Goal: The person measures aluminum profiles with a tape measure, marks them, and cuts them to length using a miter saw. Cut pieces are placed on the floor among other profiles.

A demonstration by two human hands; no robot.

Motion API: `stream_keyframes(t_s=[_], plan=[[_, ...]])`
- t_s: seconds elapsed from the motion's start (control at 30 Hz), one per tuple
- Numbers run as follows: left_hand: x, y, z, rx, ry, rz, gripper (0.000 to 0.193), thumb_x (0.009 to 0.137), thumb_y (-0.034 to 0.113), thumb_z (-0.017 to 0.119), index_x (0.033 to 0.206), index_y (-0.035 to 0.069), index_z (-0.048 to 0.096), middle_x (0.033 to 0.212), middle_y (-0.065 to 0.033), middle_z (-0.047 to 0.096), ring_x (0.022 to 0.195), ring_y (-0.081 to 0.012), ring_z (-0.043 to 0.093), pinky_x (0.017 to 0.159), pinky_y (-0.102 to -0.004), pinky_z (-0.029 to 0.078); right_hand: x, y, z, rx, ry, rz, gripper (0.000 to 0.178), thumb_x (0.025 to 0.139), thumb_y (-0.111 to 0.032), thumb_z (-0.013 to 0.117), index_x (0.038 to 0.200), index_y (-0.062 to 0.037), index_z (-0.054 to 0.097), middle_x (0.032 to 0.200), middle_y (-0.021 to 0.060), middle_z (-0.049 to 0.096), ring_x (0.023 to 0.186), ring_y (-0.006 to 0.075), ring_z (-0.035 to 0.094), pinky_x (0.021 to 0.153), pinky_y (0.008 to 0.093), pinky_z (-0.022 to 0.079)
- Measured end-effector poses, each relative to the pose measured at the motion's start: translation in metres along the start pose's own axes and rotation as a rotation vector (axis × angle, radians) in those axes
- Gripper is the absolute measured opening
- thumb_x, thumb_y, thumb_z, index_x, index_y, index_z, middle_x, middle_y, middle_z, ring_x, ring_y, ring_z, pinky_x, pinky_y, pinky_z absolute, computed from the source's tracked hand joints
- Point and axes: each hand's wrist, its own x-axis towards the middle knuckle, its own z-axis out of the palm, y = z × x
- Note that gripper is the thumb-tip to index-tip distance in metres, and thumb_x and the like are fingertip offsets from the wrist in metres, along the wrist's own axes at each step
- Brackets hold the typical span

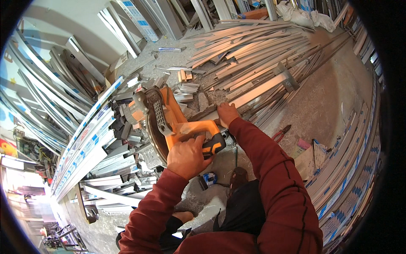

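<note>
An orange and black cut-off saw (172, 109) stands in the middle of the view, its dark round guard facing left. My left hand (186, 158) is closed round its looped handle (201, 126). Just right of the saw, my right hand (227, 114) grips a long metal profile (260, 91), its fingers bent over the near end. The profile runs up and right to a metal support (288, 78). My left hand and the handle hide part of the saw's lower side.
Long metal strips (245, 46) lie heaped on the far floor. Offcuts (127, 131) crowd the saw's left side, beside wrapped profiles (91, 148). Red-handled pliers (281, 133) and a blue tape measure (208, 179) lie near my legs. More stacked profiles (342, 186) line the right.
</note>
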Motion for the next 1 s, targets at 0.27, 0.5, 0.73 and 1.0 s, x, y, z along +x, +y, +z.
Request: stream_keyframes(t_s=[0.27, 0.5, 0.73, 1.0], plan=[[-0.005, 0.001, 0.012, -0.004, 0.052, 0.022, 0.057, 0.077, 0.047, 0.081, 0.116, 0.009, 0.065, 0.084, -0.0115, 0.070, 0.075, -0.0308, 0.071, 0.069, -0.0423, 0.057, 0.000, -0.002, -0.004, 0.007, -0.033, 0.019, 0.065, 0.075, -0.059, 0.081, 0.113, -0.0066, 0.070, 0.114, 0.0088, 0.067, 0.116, 0.0261, 0.059, 0.092, 0.0475, 0.044], [-0.006, 0.003, 0.018, -0.024, 0.086, 0.018, 0.055, 0.076, 0.045, 0.081, 0.115, 0.010, 0.065, 0.084, -0.0120, 0.070, 0.075, -0.0316, 0.070, 0.069, -0.0432, 0.057, 0.000, -0.003, -0.009, 0.009, -0.076, 0.032, 0.067, 0.075, -0.059, 0.080, 0.116, -0.0068, 0.070, 0.116, 0.0096, 0.067, 0.118, 0.0262, 0.059, 0.093, 0.0471, 0.044], [-0.009, 0.006, 0.021, -0.012, 0.065, 0.003, 0.055, 0.075, 0.044, 0.082, 0.115, 0.010, 0.065, 0.083, -0.0115, 0.070, 0.074, -0.0319, 0.070, 0.070, -0.0431, 0.057, 0.000, -0.003, -0.007, 0.000, -0.061, 0.037, 0.065, 0.074, -0.058, 0.081, 0.113, -0.0072, 0.071, 0.115, 0.0091, 0.067, 0.116, 0.0259, 0.059, 0.092, 0.0471, 0.044], [-0.010, 0.008, 0.023, -0.012, 0.057, -0.002, 0.056, 0.074, 0.043, 0.082, 0.116, 0.009, 0.065, 0.085, -0.0115, 0.070, 0.075, -0.0312, 0.070, 0.071, -0.0426, 0.056, 0.000, -0.002, -0.008, 0.028, -0.076, 0.030, 0.065, 0.075, -0.057, 0.081, 0.113, -0.0059, 0.071, 0.115, 0.0102, 0.068, 0.117, 0.0267, 0.059, 0.093, 0.0483, 0.043]])
